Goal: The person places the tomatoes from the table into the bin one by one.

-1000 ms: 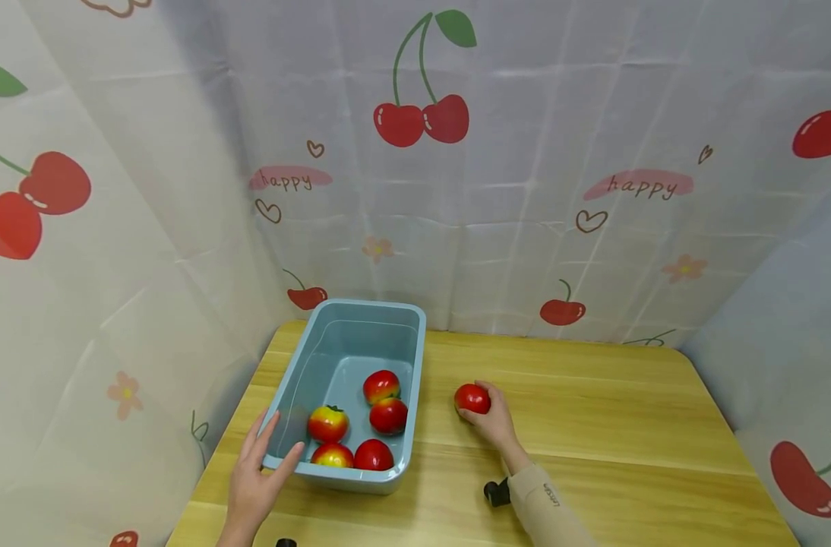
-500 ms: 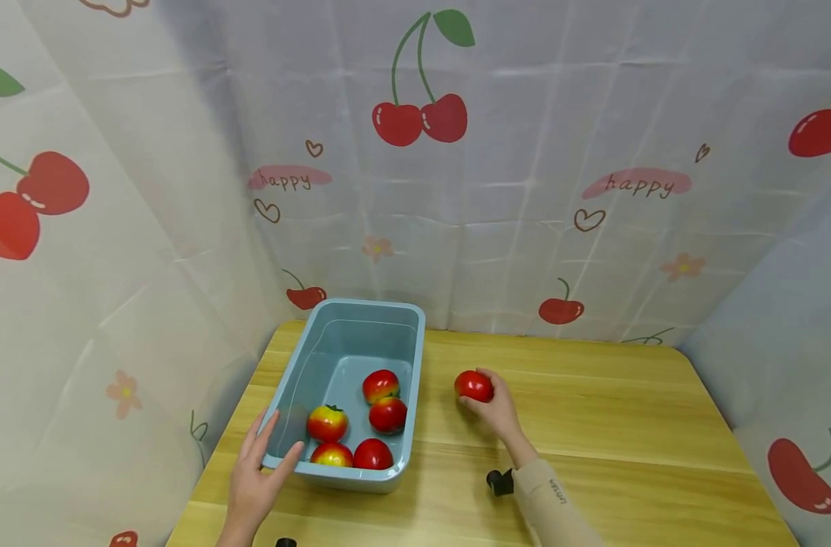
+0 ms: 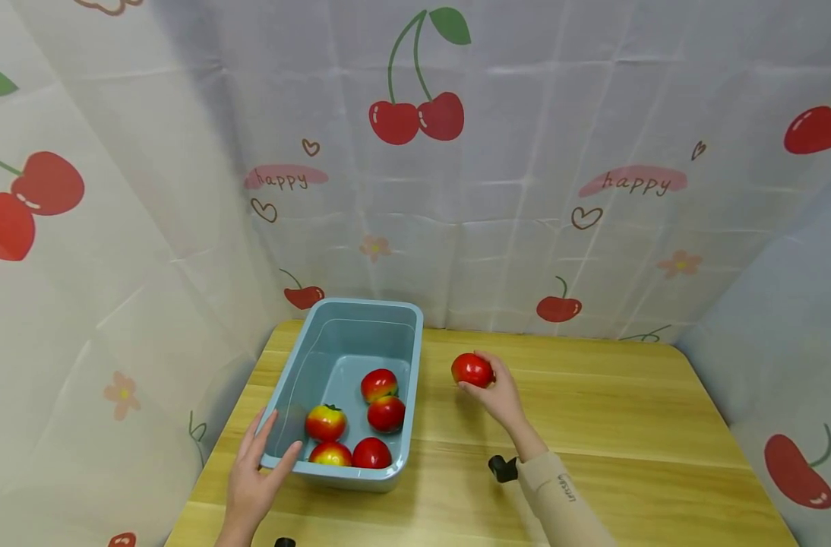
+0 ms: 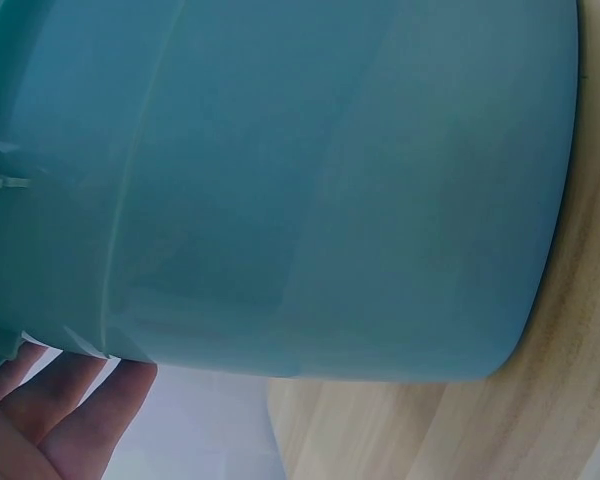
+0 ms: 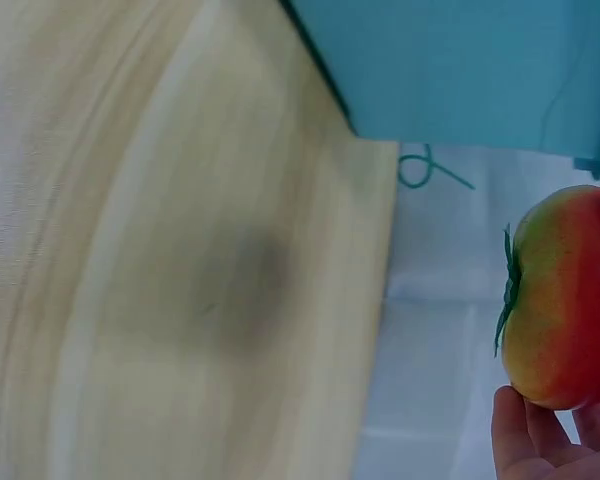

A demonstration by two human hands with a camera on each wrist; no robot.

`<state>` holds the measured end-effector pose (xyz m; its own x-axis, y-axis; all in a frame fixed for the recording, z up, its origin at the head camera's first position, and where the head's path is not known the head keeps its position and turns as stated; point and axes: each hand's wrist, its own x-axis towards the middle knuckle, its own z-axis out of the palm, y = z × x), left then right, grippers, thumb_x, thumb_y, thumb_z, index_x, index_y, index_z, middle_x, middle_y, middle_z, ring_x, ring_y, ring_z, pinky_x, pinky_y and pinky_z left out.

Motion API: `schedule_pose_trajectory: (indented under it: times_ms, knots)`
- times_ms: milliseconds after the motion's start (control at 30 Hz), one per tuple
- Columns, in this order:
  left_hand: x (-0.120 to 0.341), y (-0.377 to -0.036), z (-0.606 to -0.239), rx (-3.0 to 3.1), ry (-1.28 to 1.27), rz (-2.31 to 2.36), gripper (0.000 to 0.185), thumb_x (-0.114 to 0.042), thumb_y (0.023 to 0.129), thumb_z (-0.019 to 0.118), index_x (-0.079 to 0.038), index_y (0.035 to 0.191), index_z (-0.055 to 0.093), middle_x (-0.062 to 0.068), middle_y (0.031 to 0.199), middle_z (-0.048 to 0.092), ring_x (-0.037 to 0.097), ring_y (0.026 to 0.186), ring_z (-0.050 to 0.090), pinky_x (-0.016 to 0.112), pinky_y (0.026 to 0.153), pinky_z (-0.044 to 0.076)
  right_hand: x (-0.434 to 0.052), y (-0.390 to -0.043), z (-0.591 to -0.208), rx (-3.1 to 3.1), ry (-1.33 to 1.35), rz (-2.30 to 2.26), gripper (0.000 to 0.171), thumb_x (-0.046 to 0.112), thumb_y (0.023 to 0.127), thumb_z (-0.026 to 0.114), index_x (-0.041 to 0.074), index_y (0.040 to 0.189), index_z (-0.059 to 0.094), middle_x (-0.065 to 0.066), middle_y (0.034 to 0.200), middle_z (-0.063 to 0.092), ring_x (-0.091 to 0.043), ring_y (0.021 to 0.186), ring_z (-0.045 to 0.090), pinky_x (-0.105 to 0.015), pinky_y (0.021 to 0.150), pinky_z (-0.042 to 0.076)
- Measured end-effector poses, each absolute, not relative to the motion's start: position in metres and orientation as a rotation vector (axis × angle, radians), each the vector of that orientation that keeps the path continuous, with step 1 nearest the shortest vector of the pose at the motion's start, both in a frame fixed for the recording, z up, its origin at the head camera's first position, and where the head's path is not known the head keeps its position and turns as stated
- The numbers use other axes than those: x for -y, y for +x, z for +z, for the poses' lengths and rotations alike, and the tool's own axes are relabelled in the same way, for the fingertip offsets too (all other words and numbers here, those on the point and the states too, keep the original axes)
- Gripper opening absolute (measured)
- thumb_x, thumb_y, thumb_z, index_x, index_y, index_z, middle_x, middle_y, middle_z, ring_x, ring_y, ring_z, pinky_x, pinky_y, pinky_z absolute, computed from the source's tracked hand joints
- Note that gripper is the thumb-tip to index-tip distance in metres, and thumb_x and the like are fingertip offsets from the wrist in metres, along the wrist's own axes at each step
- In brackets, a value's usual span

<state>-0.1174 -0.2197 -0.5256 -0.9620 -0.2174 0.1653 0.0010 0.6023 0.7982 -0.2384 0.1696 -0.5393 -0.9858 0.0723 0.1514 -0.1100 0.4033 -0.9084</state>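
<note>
My right hand (image 3: 500, 396) holds a red tomato (image 3: 472, 370) between thumb and fingers, above the table to the right of the bin. In the right wrist view this tomato (image 5: 565, 300) shows a yellowish end with green sepals. My left hand (image 3: 253, 477) is at the near left corner of a blue-grey plastic bin (image 3: 415, 365), its fingers fairly straight. The left wrist view has the fingers (image 4: 100, 415) against the side of the bin (image 4: 330, 200). Inside the bin lie several red and yellow tomatoes, one of them a yellow-red tomato (image 3: 325, 423) with its green top up.
The bin stands on the left part of a light wooden table (image 3: 607, 403). A white curtain (image 3: 497, 251) printed with cherries hangs behind the table and at both sides. A small black object (image 3: 503, 469) shows at the right wrist.
The right hand has lifted the tomato off the table and carried it up and slightly away. The left hand, the bin and the tomatoes in it stay put.
</note>
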Motion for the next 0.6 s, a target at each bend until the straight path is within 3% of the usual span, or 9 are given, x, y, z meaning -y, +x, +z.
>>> schedule_pose_trajectory:
  times_ms: [600]
  knots:
    - [0.22,-0.118,-0.527,2.574,0.18,-1.282,0.066,-0.04,0.084,0.07,-0.016,0.141,0.045,0.005,0.151,0.028,0.037,0.133,0.03,0.065,0.096,0.03,-0.157,-0.225,-0.481,2.513,0.206,1.611,0.062,0.019,0.075,0.08,0.016,0.13,0.053,-0.01,0.131,0.048,-0.03,0.115,0.047,-0.05,0.091,0.045]
